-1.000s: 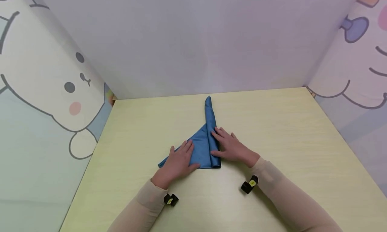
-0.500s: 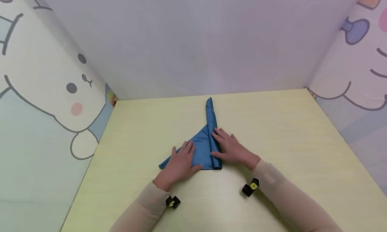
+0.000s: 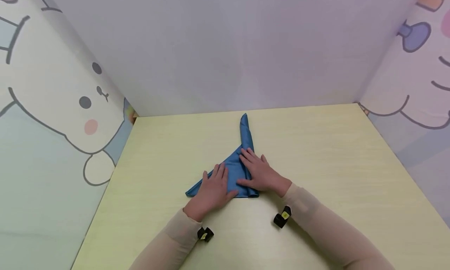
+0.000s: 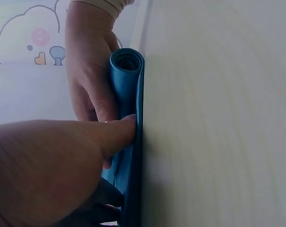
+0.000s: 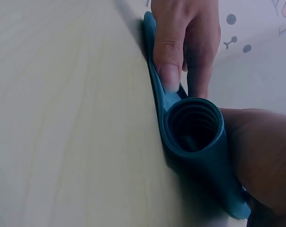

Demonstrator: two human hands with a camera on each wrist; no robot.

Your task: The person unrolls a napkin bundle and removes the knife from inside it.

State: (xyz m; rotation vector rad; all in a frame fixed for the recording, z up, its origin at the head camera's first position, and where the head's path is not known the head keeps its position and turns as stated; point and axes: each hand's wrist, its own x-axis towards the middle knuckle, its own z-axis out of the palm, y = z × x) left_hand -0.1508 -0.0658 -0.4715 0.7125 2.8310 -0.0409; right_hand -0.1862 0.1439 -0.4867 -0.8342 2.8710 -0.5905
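In the head view a blue cloth (image 3: pixel 234 172) lies on the table, its right side wound into a long roll (image 3: pixel 246 133) that tapers to a point at the far end. My left hand (image 3: pixel 212 190) rests with fingers extended on the flat triangular part. Across the roll lies my right hand (image 3: pixel 261 174), fingers outstretched, fingertips and thumb reaching to the flat cloth beside it. The left wrist view shows my left thumb (image 4: pixel 119 132) pressing the cloth near the roll's round end (image 4: pixel 126 61). In the right wrist view, the hollow roll (image 5: pixel 200 158) shows several layers inside.
The pale yellow wooden table (image 3: pixel 316 141) runs back to a plain whitish wall panel (image 3: pixel 225 47). Cartoon-printed panels (image 3: pixel 45 86) stand at both sides. A small black camera (image 3: pixel 282 217) sits at each wrist.
My right hand has moved left, from the roll's right side to over it, and its fingertips now reach the flat cloth. The left hand stays on the cloth.
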